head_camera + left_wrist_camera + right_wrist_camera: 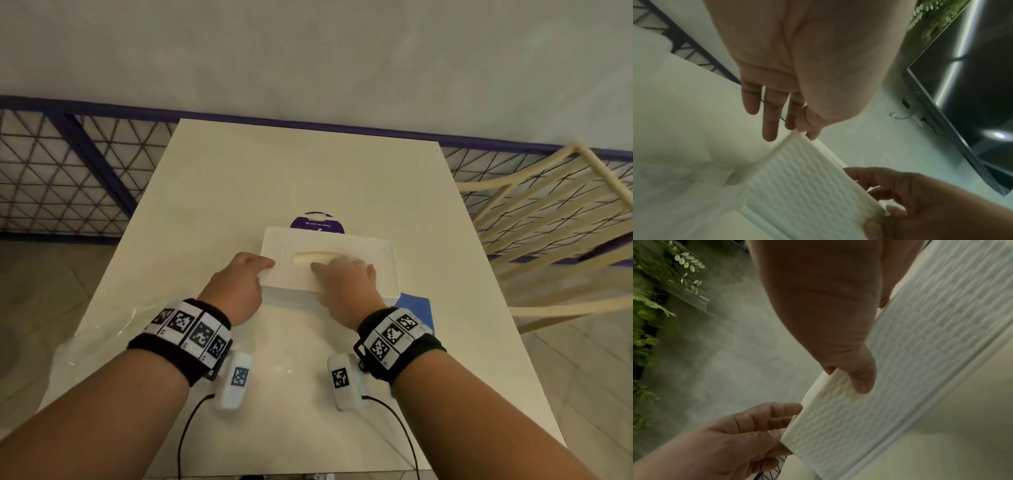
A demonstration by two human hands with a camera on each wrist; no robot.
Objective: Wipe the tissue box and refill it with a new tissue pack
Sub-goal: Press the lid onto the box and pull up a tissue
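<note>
You've got both hands on the box (329, 263) lid: left hand (239, 284) pinching its end, right hand (346, 281) gripping the near edge. Looks like reassembly; next, seat it evenly.

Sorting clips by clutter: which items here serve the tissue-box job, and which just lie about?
Job:
tissue box, held by left hand and right hand
blue cloth
clear plastic wrapper

Lying about:
purple round sticker
cream chair
</note>
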